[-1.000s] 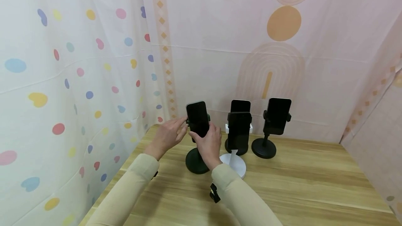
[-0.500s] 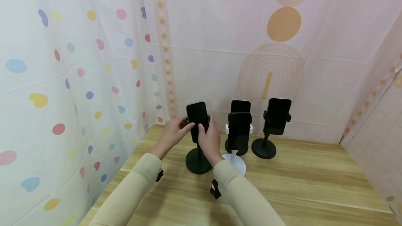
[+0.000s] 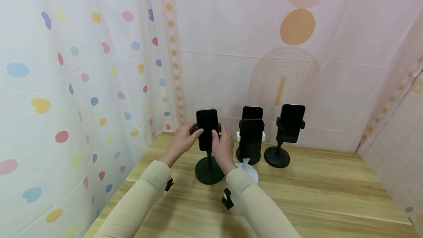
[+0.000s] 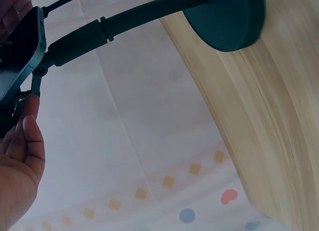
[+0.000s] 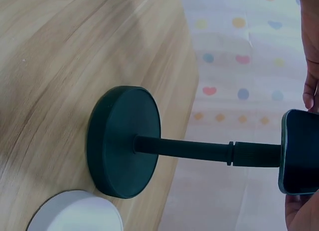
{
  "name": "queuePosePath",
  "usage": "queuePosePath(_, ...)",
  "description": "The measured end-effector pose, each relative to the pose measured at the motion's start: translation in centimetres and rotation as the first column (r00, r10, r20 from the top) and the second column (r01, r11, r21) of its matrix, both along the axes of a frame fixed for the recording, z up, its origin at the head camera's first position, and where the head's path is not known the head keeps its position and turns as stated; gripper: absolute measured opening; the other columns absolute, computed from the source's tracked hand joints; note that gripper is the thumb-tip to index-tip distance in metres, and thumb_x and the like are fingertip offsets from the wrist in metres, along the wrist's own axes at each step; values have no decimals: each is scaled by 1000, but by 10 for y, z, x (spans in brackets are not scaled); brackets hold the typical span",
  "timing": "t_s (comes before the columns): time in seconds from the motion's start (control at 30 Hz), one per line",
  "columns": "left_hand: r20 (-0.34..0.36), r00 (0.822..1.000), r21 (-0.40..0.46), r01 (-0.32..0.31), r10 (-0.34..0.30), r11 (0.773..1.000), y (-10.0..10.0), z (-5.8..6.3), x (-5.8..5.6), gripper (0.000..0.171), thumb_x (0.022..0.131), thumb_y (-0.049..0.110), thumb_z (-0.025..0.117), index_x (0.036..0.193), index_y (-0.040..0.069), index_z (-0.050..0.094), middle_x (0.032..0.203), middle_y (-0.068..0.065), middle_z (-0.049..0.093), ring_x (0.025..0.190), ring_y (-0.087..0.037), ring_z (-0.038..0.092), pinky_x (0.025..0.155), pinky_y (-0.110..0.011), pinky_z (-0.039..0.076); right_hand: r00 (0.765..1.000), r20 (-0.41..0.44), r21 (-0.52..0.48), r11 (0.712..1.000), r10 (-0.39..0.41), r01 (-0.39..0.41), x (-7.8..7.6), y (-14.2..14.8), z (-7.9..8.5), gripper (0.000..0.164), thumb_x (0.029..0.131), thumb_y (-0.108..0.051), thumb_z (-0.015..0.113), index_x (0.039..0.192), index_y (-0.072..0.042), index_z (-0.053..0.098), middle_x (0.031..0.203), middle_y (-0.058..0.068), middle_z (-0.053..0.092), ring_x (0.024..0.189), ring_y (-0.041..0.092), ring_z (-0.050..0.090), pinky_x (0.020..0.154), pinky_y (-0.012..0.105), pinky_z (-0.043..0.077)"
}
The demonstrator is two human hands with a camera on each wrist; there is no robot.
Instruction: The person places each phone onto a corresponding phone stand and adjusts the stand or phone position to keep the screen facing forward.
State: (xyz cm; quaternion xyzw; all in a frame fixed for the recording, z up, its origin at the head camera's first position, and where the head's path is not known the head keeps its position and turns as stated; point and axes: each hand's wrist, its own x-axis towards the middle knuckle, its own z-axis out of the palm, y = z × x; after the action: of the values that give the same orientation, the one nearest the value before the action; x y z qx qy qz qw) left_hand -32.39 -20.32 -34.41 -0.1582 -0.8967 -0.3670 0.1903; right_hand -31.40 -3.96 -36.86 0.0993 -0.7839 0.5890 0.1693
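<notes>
A black-screened smartphone (image 3: 208,120) stands upright in the clamp of a dark green phone stand (image 3: 209,172), whose round base rests on the table. My left hand (image 3: 181,139) holds its left side, thumb on the front edge and fingers behind at the clamp arm. On the opposite side my right hand (image 3: 223,149) grips the phone, its thumb lying on the front. In the left wrist view, fingers (image 4: 32,136) reach the holder beneath the phone (image 4: 30,47). The ribbed pole (image 5: 256,155) runs from base to phone in the right wrist view. The phone's back is mostly hidden.
Right of my hands stands a white stand (image 3: 250,173) bearing a phone (image 3: 252,139). Close behind it another phone (image 3: 252,112) sits on a black stand. Farther right, a third phone (image 3: 291,123) is on a black stand (image 3: 277,157). Patterned curtains (image 3: 211,65) bound the wooden table (image 3: 314,194).
The left thumb has come onto the phone's front edge. My right hand has shifted slightly right, and the phone has turned from a leftward tilt to nearly straight.
</notes>
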Motion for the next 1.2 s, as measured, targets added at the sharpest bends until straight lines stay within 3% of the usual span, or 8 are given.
queuePosePath(0.27, 67, 998, 80, 14, -19, 997, 1, 2, -4, 29, 102, 27, 59, 120, 5, 64, 100, -9, 68, 86, -23, 62, 76, -40, 51, 999, -24, -29, 999, -30, 29, -2, -1, 1, 45, 105, -24, 53, 143, 0, 48, 135, 15, 52, 106, 29, 61, 91, 44, 51)
queuePosePath(0.6, 93, 996, 68, -12, 6, 998, 2, 3, -6, 30, 102, 28, 58, 122, 6, 62, 103, -10, 68, 99, -27, 65, 85, -45, 52, 998, 5, -25, 997, -67, 67, -2, -4, 4, 40, 104, -23, 55, 138, -1, 52, 127, 14, 55, 104, 28, 61, 90, 43, 51)
queuePosePath(0.97, 92, 995, 47, -34, 30, 998, 5, 4, -5, 37, 102, 28, 58, 129, 3, 60, 103, -12, 67, 98, -29, 64, 84, -46, 53, 996, 3, -23, 996, -91, 91, -2, -2, 4, 37, 102, -22, 57, 134, -2, 55, 119, 13, 58, 102, 28, 61, 89, 43, 52)
queuePosePath(1.2, 107, 994, 79, -25, 17, 997, 7, 2, -7, 37, 103, 28, 57, 130, 4, 59, 101, -11, 67, 90, -26, 63, 79, -42, 53, 996, 3, -24, 996, -91, 91, -2, 0, 3, 38, 102, -22, 58, 134, -1, 55, 118, 13, 57, 101, 28, 61, 88, 43, 52)
